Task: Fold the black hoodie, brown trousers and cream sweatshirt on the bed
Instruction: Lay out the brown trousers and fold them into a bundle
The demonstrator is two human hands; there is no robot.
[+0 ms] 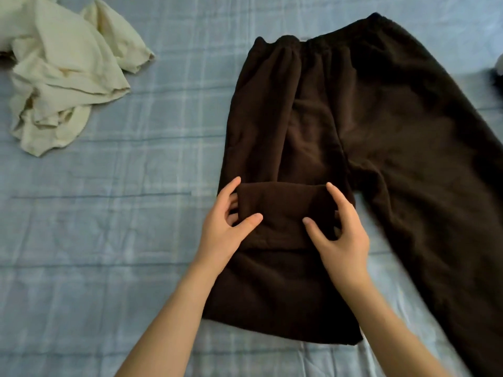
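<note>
The brown trousers (353, 118) lie flat on the bed, waistband at the far end and legs spread toward me. The left leg is doubled back on itself, and its end forms a thick folded band across the thigh. My left hand (226, 227) pinches the left end of that band. My right hand (337, 232) pinches its right end, thumb on top. The right leg runs straight to the lower right. The cream sweatshirt (65, 74) sits crumpled at the far left. No black hoodie is clearly in view.
The bed (122, 213) is covered by a light blue checked sheet. A small white and dark object (498, 69) peeks in at the right edge. Open sheet lies between the sweatshirt and the trousers.
</note>
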